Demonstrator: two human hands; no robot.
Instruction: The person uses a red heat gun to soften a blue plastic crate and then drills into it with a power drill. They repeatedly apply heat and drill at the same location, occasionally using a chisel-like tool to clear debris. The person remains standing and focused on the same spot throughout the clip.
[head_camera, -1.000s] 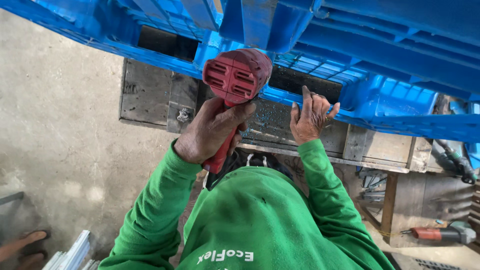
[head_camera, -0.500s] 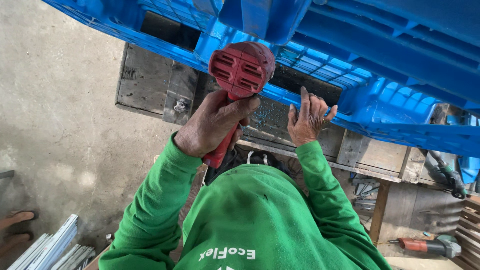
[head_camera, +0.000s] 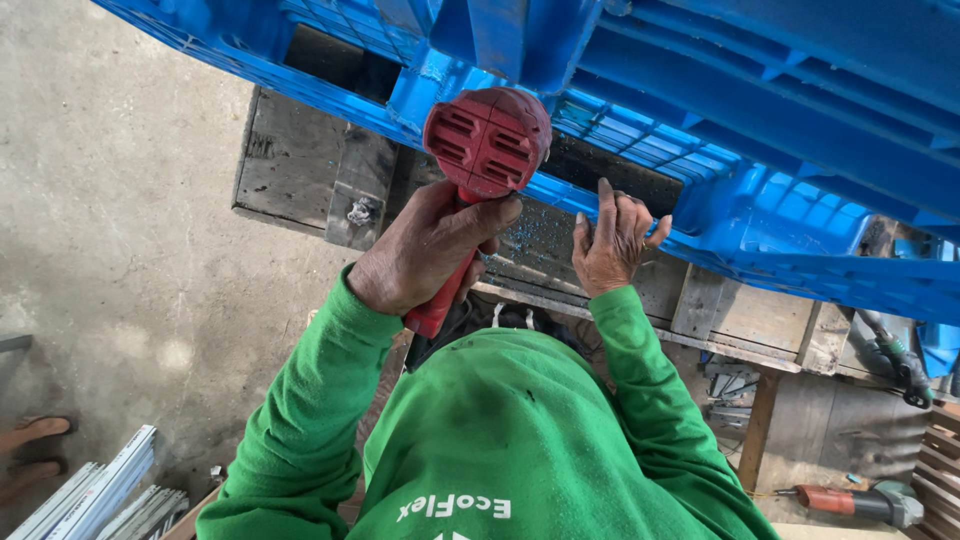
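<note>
My left hand (head_camera: 430, 250) is wrapped around the handle of a red power drill (head_camera: 487, 140). The vented back of the drill faces me and its front end points into the blue plastic pallet (head_camera: 750, 100). The drill's bit is hidden behind its body. My right hand (head_camera: 610, 240) lies flat with fingers spread on the pallet's near edge, just right of the drill. Blue plastic shavings are scattered on the surface by that hand. Both arms are in green sleeves.
The pallet lies on a worn wooden bench (head_camera: 300, 170) over a concrete floor. A red-and-grey power tool (head_camera: 850, 500) lies on the floor at lower right, and a dark tool (head_camera: 895, 355) sits at the right edge. Pale metal profiles (head_camera: 90, 495) and another person's foot (head_camera: 30, 450) are at lower left.
The view has drifted slightly. My left hand keeps the drill against the pallet, and my right hand stays on the pallet's edge.
</note>
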